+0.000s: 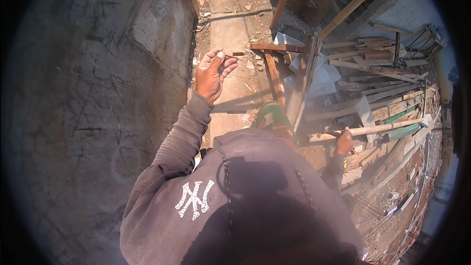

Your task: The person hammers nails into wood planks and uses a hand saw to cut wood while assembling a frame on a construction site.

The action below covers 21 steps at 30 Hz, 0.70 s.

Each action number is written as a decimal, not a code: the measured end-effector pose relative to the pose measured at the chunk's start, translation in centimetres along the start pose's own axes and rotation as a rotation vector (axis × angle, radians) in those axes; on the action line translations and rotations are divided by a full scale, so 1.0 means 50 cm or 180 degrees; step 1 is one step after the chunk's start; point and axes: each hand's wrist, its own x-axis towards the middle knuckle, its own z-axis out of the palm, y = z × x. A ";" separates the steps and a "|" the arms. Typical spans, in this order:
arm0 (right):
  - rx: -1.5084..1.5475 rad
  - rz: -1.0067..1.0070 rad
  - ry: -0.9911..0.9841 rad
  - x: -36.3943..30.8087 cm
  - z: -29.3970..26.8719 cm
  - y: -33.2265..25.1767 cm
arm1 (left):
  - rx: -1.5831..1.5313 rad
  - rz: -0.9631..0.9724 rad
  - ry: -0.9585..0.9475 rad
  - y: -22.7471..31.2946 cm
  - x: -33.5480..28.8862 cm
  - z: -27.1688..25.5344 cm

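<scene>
My left hand is raised over the paved strip, its thumb and forefinger pinched on a thin, short piece like a nail or small stick. The other fingers of that hand are loosely curled. Lower and to the right, my right hand is closed beside a pale round pole. A short dark piece sticks out by its fingers, and the grip hides what it belongs to. Whether this hand also touches the pole I cannot tell.
A rough grey wall rises close on my left. Ahead runs a narrow paved strip with debris along it. Upright wooden posts stand to the right, before a heap of timber offcuts. A slanting bamboo pole crosses above.
</scene>
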 end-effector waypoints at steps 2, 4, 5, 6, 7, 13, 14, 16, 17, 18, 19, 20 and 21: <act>-0.0276 0.0421 -0.0442 -0.065 0.077 -0.017 | 0.0022 0.0033 0.0173 0.003 0.052 -0.031; 0.0208 0.1131 -0.0836 -0.126 0.130 0.018 | 0.0070 0.0013 0.0240 -0.003 0.125 -0.047; -0.0184 0.1496 -0.1209 -0.144 0.156 0.056 | 0.0111 -0.0011 0.0228 -0.007 0.168 -0.052; -0.0563 0.1477 -0.1137 -0.202 0.175 -0.004 | 0.0252 -0.0039 0.0184 -0.009 0.224 -0.051; -0.0865 0.1532 -0.1231 -0.219 0.219 0.009 | 0.0330 -0.0084 0.0161 -0.007 0.279 -0.056; -0.1751 0.1967 -0.2083 -0.159 0.461 0.086 | 0.0513 -0.0626 0.0484 -0.062 0.598 -0.166; -0.1921 0.1628 -0.2321 -0.154 0.485 0.048 | 0.0432 -0.0794 0.0417 -0.052 0.640 -0.164; -0.1674 0.1669 -0.2458 -0.108 0.555 -0.103 | 0.0239 -0.1009 0.0346 -0.017 0.722 -0.165; -0.1493 0.1718 -0.2514 -0.083 0.577 -0.187 | 0.0033 -0.1072 0.0213 -0.007 0.764 -0.180; -0.1222 0.1780 -0.2582 -0.056 0.606 -0.274 | 0.0013 -0.1087 0.0322 0.005 0.814 -0.171; -0.0928 0.1832 -0.2758 -0.019 0.634 -0.323 | -0.0049 -0.1099 0.0497 0.018 0.851 -0.169; -0.0601 0.1881 -0.2939 0.021 0.670 -0.378 | -0.0081 -0.1083 0.0679 0.037 0.888 -0.176; -0.0261 0.1925 -0.3131 0.049 0.703 -0.433 | -0.0306 -0.1160 0.0725 0.046 0.929 -0.205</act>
